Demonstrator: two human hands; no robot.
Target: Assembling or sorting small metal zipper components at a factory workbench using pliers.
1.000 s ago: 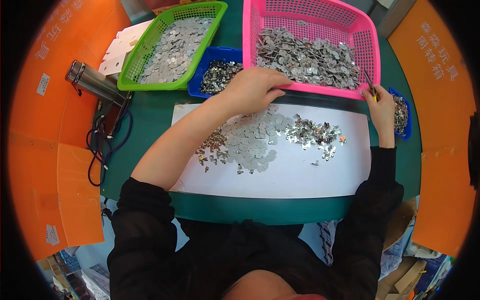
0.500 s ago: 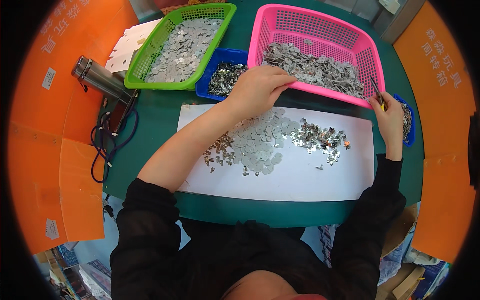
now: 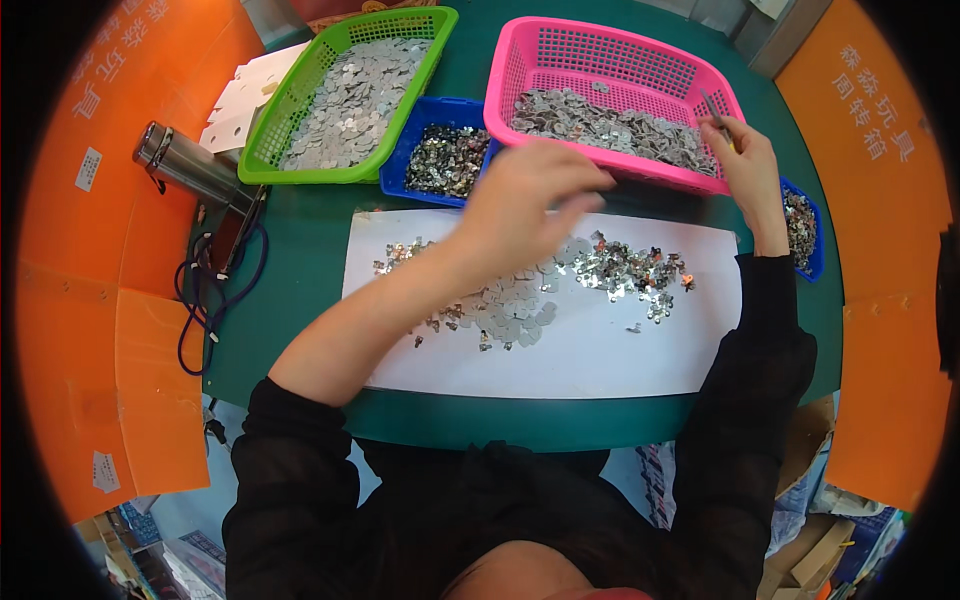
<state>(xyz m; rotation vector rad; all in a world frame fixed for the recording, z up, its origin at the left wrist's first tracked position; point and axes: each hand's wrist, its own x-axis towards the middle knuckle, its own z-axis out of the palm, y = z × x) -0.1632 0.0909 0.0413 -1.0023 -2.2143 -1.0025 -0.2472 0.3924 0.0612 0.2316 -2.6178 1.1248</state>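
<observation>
forearms (image 3: 370,322) extend, left hand (image 3: 527,200) half-curled, right hand (image 3: 750,170) at pink basket (image 3: 655,170).

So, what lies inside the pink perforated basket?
The pink perforated basket holds heaped flat silvery metal pieces. The right hand hides part of its right end; whatever lies beneath the top pieces is covered.

The blurred left hand (image 3: 530,205) hides some grey pieces (image 3: 512,315).

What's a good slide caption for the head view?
Right hand holding a slim tool at the pink basket, blurred left hand above small silvery pieces on a white sheet.
</observation>
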